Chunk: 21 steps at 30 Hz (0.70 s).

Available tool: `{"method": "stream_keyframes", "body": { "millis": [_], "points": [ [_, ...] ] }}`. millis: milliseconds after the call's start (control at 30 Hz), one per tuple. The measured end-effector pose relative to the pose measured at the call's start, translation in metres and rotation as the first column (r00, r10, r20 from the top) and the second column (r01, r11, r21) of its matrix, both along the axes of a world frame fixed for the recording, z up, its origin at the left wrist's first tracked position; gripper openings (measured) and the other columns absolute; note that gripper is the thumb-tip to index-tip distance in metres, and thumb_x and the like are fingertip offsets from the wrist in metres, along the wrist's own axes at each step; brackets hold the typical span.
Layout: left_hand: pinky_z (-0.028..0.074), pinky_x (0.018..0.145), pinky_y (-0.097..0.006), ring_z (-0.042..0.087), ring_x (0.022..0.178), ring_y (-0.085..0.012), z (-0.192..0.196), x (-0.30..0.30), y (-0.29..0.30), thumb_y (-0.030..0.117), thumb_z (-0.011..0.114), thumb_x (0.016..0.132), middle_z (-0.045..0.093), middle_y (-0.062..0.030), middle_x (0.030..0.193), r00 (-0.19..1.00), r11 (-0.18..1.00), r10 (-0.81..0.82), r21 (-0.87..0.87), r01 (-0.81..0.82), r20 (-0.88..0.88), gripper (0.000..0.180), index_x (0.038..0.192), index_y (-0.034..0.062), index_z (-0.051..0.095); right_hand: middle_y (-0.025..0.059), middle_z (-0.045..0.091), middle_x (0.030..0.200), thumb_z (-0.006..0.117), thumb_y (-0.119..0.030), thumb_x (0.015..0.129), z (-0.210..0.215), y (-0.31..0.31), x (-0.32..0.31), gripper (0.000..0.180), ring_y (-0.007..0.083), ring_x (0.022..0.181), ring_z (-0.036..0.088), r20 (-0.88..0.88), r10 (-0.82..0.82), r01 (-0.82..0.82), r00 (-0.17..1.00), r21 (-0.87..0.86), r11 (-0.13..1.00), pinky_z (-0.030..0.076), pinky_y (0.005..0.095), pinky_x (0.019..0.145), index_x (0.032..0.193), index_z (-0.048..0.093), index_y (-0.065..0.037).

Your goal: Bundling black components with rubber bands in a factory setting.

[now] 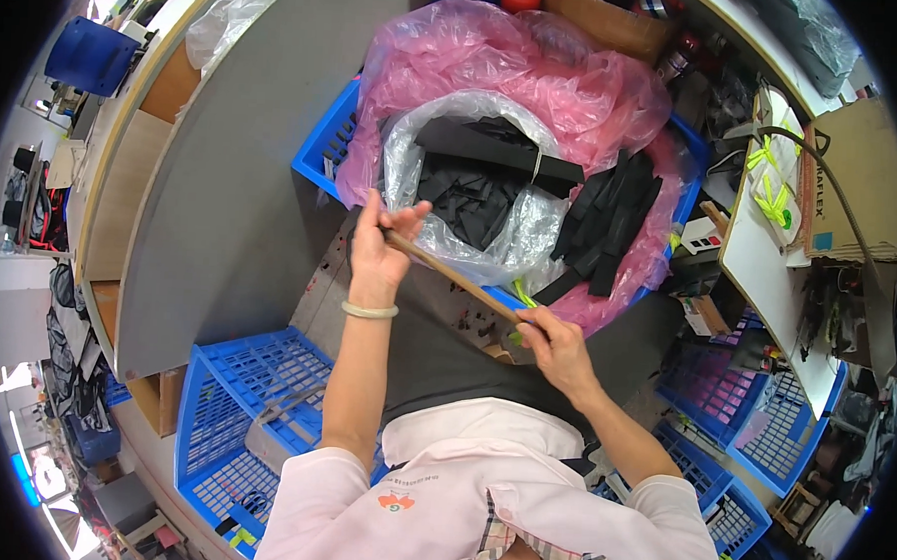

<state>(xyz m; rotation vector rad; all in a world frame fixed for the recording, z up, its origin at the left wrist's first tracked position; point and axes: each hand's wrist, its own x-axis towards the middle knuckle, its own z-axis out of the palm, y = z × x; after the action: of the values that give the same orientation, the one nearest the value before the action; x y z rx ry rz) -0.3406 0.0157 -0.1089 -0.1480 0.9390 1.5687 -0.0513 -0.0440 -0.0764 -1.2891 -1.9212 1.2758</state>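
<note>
A long, thin brown strip point(457, 278) runs at a slant between my two hands, in front of the blue crate. My right hand point(557, 353) is closed around its lower right end. The strip's dark upper end meets the palm of my left hand point(383, 245), whose fingers are stretched out and apart; a pale bangle circles that wrist. Just beyond, a clear plastic bag point(404, 148) holds many short black strips point(467, 203), with a longer black piece point(509, 161) across it. More black strips point(611, 222) lie to its right on pink plastic film point(518, 58).
The blue crate point(319, 154) holds the film and bag. A grey panel point(238, 161) stands at left. Further blue crates point(254, 382) sit at lower left and lower right point(787, 435). On the right are a white table point(769, 284) and a cardboard box point(863, 178).
</note>
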Motion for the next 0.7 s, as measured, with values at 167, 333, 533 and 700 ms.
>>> {"method": "stream_keyframes", "body": {
  "millis": [167,333,533,700],
  "points": [
    [0.047,0.088,-0.044,0.063,0.094,-0.0333,0.04,0.015,0.002,0.036,0.06,0.087,0.059,-0.0099,0.062,0.993,0.995,0.09,-0.053,-0.086,0.081,0.045,0.052,0.012,0.044,0.0094,0.062,0.068,0.059,-0.006,0.086,0.018,-0.006,-0.007,0.015,0.014,0.058,0.061,-0.075,-0.072,0.066,0.995,-0.082,0.994,0.047,0.026,0.053,0.1,0.061,0.001],
    [0.045,0.091,-0.045,0.063,0.09,-0.0379,0.037,0.115,-0.017,0.026,0.052,0.092,0.06,-0.0146,0.063,0.945,0.935,-0.326,0.14,0.325,-0.02,0.044,0.051,0.0111,0.042,0.0086,0.059,0.062,0.057,-0.011,0.089,0.035,0.015,-0.06,0.015,0.011,0.053,0.055,-0.216,-0.199,0.16,0.956,-0.185,0.97,0.043,0.0261,0.05,0.098,0.063,-0.001],
    [0.042,0.092,-0.039,0.065,0.089,-0.0318,0.081,0.02,-0.006,0.024,0.054,0.09,0.067,-0.0217,0.081,0.992,0.975,-0.006,0.221,0.034,-0.124,0.039,0.054,0.0113,0.045,0.0085,0.064,0.067,0.062,-0.008,0.085,0.053,0.025,-0.008,0.019,0.0105,0.057,0.062,-0.149,0.098,-0.107,0.984,-0.057,0.993,0.047,0.0231,0.054,0.101,0.066,0.0],
    [0.042,0.09,-0.043,0.065,0.084,-0.0353,0.083,0.042,0.005,0.022,0.053,0.091,0.062,-0.0183,0.063,0.981,0.928,0.047,0.372,0.027,-0.189,0.042,0.052,0.0128,0.04,0.0076,0.064,0.066,0.062,-0.007,0.084,0.046,0.023,-0.036,0.019,0.0093,0.057,0.061,-0.229,-0.048,0.022,0.972,-0.114,0.993,0.047,0.0217,0.054,0.101,0.066,0.0]
  ]
}}
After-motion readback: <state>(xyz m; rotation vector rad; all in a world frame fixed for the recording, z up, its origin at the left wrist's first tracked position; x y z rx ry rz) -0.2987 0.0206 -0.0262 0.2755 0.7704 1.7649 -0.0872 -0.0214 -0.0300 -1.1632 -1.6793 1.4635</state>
